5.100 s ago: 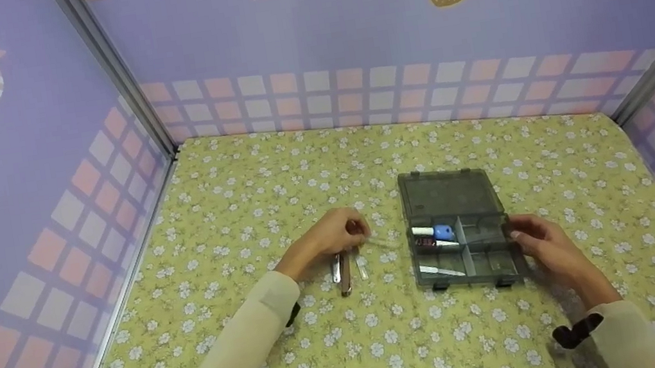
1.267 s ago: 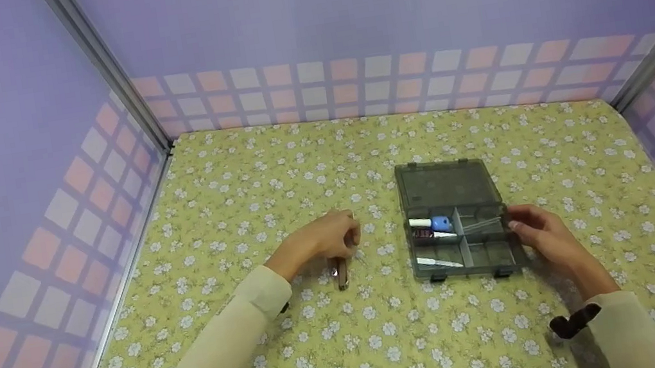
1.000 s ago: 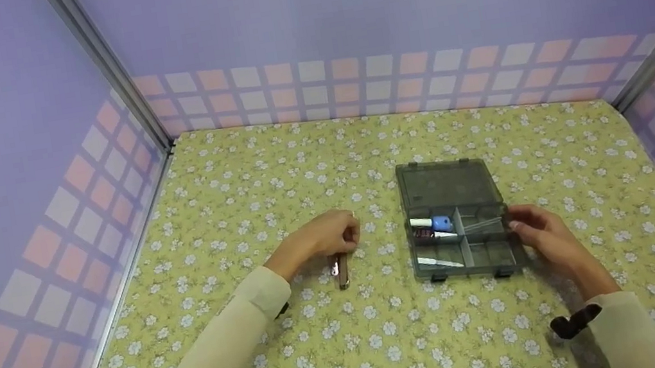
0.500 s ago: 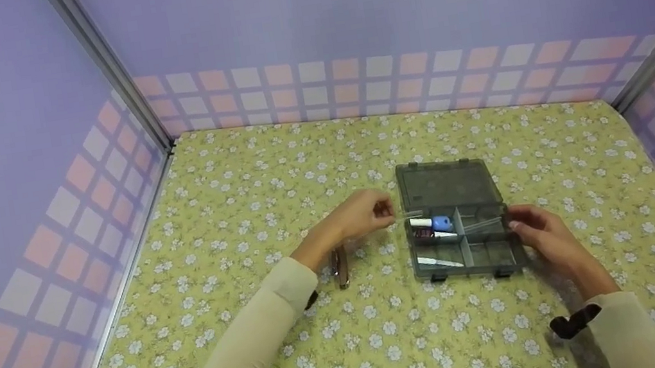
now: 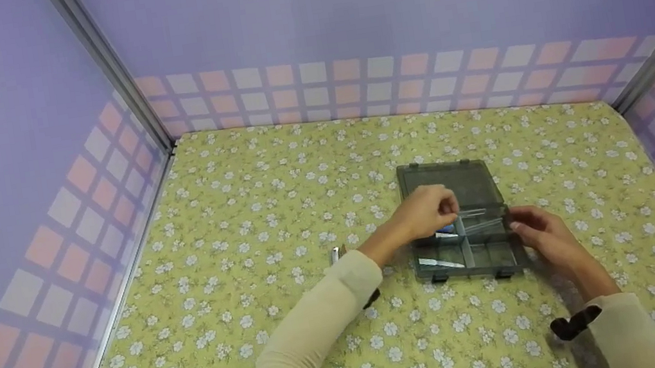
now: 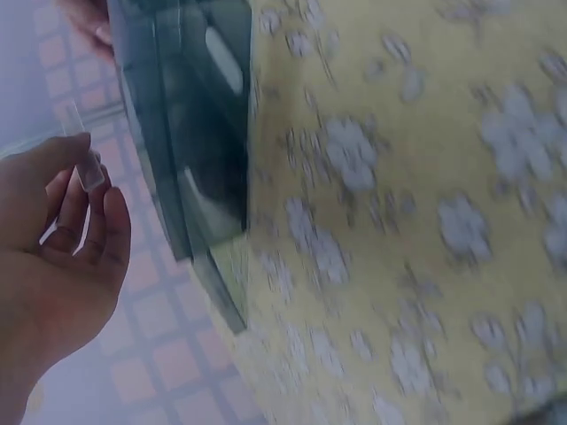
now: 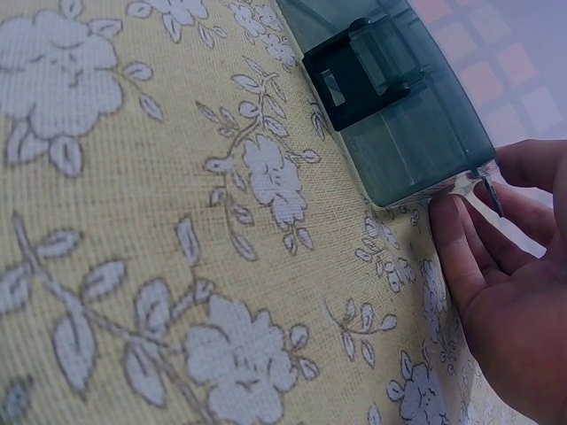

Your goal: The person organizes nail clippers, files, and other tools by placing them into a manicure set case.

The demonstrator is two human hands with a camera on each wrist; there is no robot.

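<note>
In the head view my left hand point(image 5: 426, 211) is above the open compartment box point(image 5: 470, 271), pinching a clear, slim plastic stick point(image 5: 472, 212) between thumb and fingers. The left wrist view shows the stick point(image 6: 87, 164) upright at the fingertips. My right hand point(image 5: 546, 235) grips the box's right side; in the right wrist view its fingers meet the box corner point(image 7: 425, 168). A similar clear stick point(image 5: 483, 225) lies in the upper right compartment. A pale, pointed tool point(image 5: 441, 263) lies in the lower left one. The left hand mostly hides a blue bottle point(image 5: 446, 229).
On the flowered cloth point(image 5: 275, 179), left of the box, lie a silver metal piece point(image 5: 335, 254) and a brown one, partly hidden behind the left sleeve point(image 5: 322, 321). The box's dark lid point(image 5: 469, 179) lies folded back. Purple patterned walls point(image 5: 304, 25) enclose the back and sides.
My left hand has picked up the clear stick from beside the brown and silver pieces and carried it right, over the box. Earlier, another clear stick went into the box. The right hand stays put.
</note>
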